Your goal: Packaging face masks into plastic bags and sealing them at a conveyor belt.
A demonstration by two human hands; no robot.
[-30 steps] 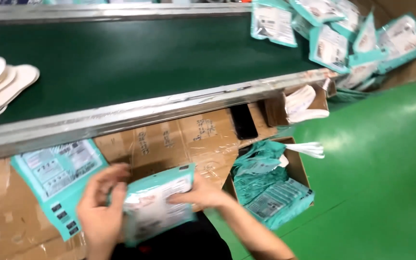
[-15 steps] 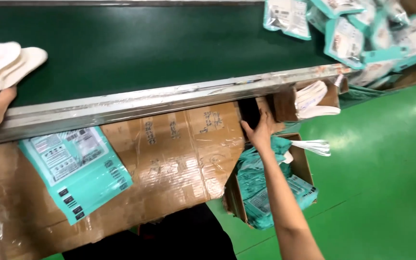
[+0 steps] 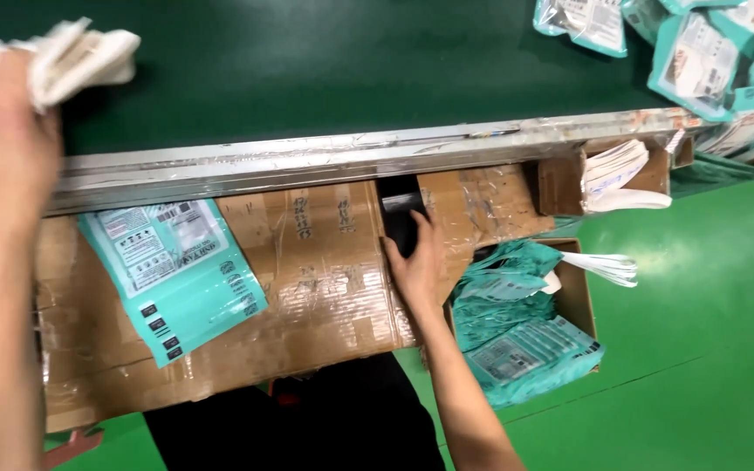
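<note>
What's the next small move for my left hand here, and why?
Probably draw the left hand back toward the teal pouch on the taped cardboard. It already grips white insoles over the green belt, and that pouch lies flat beside it, while the right hand rests at the dark gap under the rail.

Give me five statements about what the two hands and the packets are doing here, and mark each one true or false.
1. The left hand grips white flat pieces over the green belt. True.
2. The right hand holds a teal packet. False: it rests on the taped cardboard, its fingers at a dark gap under the metal rail.
3. A teal packet lies flat on the cardboard. True.
4. The box beside the right arm holds only white pieces. False: it is mostly full of teal packets.
5. Filled packets lie piled on the belt's far right. True.
</note>
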